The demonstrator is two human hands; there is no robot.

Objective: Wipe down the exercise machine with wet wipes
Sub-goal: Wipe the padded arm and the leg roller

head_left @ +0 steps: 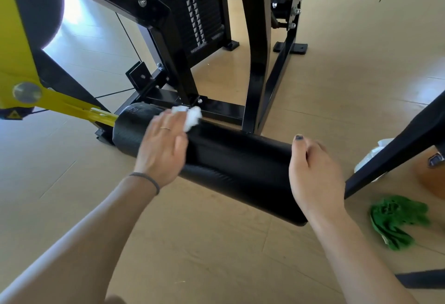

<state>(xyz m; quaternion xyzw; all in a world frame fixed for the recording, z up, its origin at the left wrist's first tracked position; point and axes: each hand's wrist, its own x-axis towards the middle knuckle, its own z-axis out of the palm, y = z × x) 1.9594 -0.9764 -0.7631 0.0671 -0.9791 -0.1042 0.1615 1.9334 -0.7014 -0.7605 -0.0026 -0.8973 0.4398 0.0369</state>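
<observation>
A black padded roller (228, 159) of the exercise machine runs across the middle, fixed at its left end to a yellow arm (72, 106). My left hand (163, 144) lies on the roller's left half and presses a crumpled white wet wipe (192, 117) against it; the wipe sticks out past the fingertips. My right hand (315, 173) grips the roller's right end, thumb on top and fingers curled behind it. The black machine frame (257, 67) and seat pad rise behind.
A green cloth (397, 222) lies on the tiled floor at the right, beside a white pack of wipes (370, 159) and an orange object (431, 178). A black frame bar (395, 149) slants across the right side. A weight stack (202, 22) stands behind.
</observation>
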